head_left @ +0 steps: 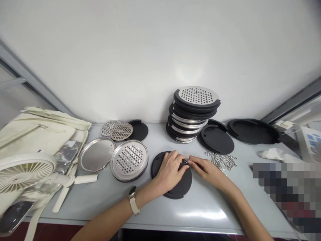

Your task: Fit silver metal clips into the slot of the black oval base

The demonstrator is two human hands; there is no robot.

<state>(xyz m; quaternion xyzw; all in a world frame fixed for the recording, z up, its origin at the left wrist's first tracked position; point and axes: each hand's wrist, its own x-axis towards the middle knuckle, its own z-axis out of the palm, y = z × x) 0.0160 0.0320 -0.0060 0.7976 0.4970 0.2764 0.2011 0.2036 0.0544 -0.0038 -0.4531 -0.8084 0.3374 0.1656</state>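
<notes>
A round black disc (175, 187) lies on the table in front of me. My left hand (173, 170) rests over it, its thumb and fingers closed near a small metal wire hook (186, 161) at the disc's upper right edge. My right hand (204, 170) pinches that hook from the right. The hook's far end is hidden by my fingers. Just right of my right hand is a loose pile of wire hooks (222, 160). Left of the black disc, a perforated metal plate (129, 160) tops a low stack.
Behind stands a tall stack of black rings and metal plates (192, 115). Black discs (217, 139) and a black tray (254, 130) lie right of it. Plain metal lids (97, 154), a white fan (25, 172) and a cream bag (37, 134) are left. White tissue (273, 154) lies right.
</notes>
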